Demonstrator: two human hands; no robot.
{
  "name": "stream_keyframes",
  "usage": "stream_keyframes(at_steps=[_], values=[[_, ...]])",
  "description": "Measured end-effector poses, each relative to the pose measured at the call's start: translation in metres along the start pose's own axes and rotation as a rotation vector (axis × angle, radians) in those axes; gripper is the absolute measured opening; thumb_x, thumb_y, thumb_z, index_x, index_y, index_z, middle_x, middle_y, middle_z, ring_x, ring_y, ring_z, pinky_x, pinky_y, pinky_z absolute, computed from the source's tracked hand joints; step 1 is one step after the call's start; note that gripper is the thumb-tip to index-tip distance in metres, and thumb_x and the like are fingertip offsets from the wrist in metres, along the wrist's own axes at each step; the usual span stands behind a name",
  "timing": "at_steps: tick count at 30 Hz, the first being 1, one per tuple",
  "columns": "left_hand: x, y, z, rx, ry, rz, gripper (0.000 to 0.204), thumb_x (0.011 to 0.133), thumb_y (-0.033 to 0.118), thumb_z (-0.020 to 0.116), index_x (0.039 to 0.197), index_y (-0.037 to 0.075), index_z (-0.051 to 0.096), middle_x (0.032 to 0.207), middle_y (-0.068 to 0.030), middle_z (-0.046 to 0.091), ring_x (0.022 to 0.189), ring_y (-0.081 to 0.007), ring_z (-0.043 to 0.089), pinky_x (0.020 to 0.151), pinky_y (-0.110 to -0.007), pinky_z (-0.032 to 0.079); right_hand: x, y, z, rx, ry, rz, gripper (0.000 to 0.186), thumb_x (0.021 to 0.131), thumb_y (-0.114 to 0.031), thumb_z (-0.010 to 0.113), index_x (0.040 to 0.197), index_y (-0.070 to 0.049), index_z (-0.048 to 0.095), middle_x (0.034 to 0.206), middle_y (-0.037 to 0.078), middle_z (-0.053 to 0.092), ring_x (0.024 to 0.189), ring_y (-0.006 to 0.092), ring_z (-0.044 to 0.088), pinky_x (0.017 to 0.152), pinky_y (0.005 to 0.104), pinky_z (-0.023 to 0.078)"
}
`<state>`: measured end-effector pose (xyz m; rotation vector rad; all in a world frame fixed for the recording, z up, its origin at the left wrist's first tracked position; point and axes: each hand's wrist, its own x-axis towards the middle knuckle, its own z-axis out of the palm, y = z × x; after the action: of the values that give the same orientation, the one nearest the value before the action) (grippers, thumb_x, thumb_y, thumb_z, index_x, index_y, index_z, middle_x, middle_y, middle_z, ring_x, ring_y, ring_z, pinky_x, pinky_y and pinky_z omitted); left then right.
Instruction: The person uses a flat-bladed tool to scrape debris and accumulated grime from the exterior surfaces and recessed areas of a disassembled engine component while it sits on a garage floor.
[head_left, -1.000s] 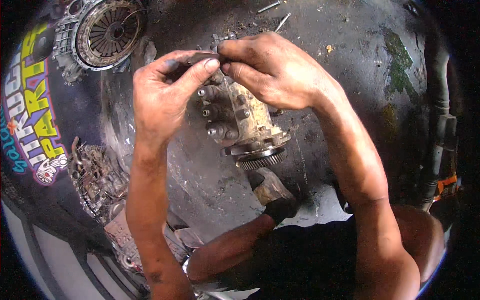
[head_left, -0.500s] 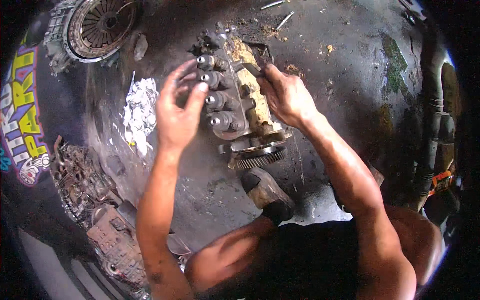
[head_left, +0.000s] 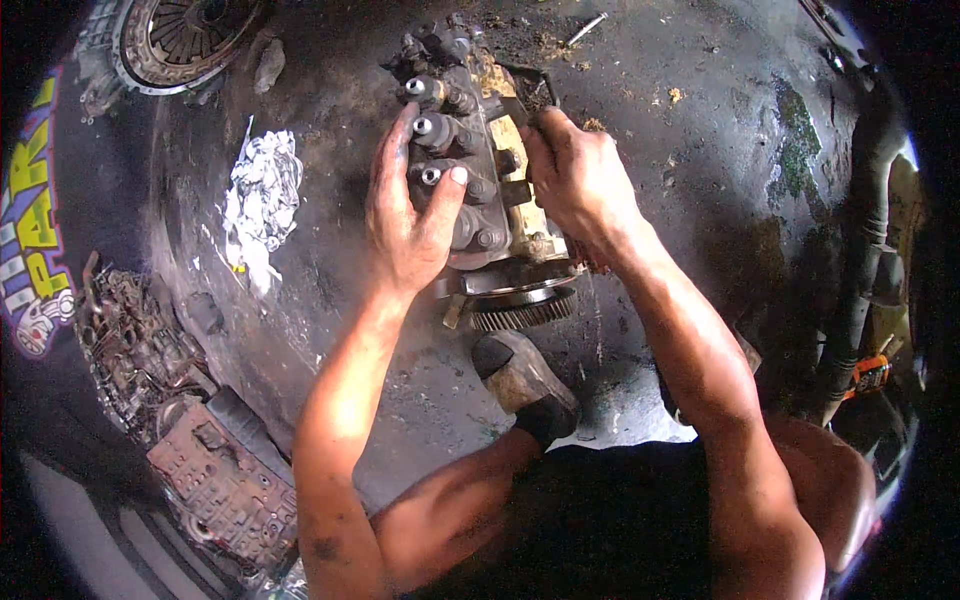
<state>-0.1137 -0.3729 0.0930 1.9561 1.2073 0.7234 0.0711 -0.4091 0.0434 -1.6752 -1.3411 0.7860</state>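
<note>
A fuel injection pump (head_left: 485,205) lies on the dark floor, with a row of grey outlet fittings on its left and a yellowish, dirt-caked side on its right. A toothed gear (head_left: 525,312) is at its near end. My left hand (head_left: 408,235) grips the pump around the fittings, thumb on the right and fingers along the left. In my closed right hand (head_left: 588,180) is a scraper-like tool with a flat dark blade (head_left: 512,112), held against the yellowish side. Its handle is hidden inside my fist.
A crumpled white rag (head_left: 265,190) lies left of the pump. Farther off are a clutch assembly (head_left: 135,55) and a metal rod (head_left: 588,28). Dirty engine parts (head_left: 225,470) line the lower left. My shoe (head_left: 515,370) stands just before the gear. Dirt crumbs are scattered beyond the pump.
My left hand has moved right and taken hold of the pump's fittings. My right hand keeps the blade at the yellowish side. The view has shifted slightly.
</note>
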Motion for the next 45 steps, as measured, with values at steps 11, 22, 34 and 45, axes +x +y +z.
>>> stream_keyframes(at_steps=[11, 22, 34, 45], values=[[-0.002, 0.000, -0.001, 0.022, 0.003, 0.014, 0.061, 0.089, 0.017, 0.064, 0.140, -0.005, 0.040, 0.138, -0.0226, 0.048, 0.129, -0.0321, 0.047, 0.110, -0.040, 0.034, 0.003, 0.004, 0.008, 0.059, 0.068, -0.019, 0.018, 0.095, -0.018, 0.056, 0.087, -0.001, 0.055, 0.064, 0.024, 0.059, 0.060, 0.0417, 0.063, 0.052, 0.0454, 0.047], [-0.002, 0.008, 0.004, -0.125, 0.010, -0.083, 0.062, 0.089, 0.015, 0.063, 0.142, -0.005, 0.038, 0.134, -0.0216, 0.051, 0.124, -0.0287, 0.051, 0.106, -0.038, 0.038, 0.003, 0.004, 0.001, 0.020, -0.003, -0.035, 0.017, 0.093, -0.019, 0.059, 0.089, -0.003, 0.057, 0.065, 0.021, 0.060, 0.059, 0.0388, 0.064, 0.052, 0.0423, 0.048], [-0.001, 0.004, 0.000, -0.026, -0.009, -0.001, 0.062, 0.090, 0.017, 0.062, 0.142, -0.005, 0.037, 0.136, -0.0208, 0.049, 0.125, -0.0279, 0.049, 0.107, -0.038, 0.037, 0.004, 0.006, 0.004, 0.062, 0.031, -0.046, 0.017, 0.092, -0.018, 0.058, 0.084, -0.003, 0.057, 0.062, 0.023, 0.060, 0.061, 0.0413, 0.064, 0.054, 0.0478, 0.051], [-0.003, 0.004, 0.003, -0.129, 0.007, 0.002, 0.061, 0.091, 0.017, 0.061, 0.142, -0.005, 0.037, 0.137, -0.0197, 0.049, 0.125, -0.0269, 0.049, 0.107, -0.038, 0.037, 0.005, 0.006, 0.008, 0.077, -0.055, -0.098, 0.013, 0.092, -0.017, 0.062, 0.091, -0.004, 0.060, 0.064, 0.020, 0.060, 0.059, 0.0372, 0.064, 0.053, 0.0430, 0.048]])
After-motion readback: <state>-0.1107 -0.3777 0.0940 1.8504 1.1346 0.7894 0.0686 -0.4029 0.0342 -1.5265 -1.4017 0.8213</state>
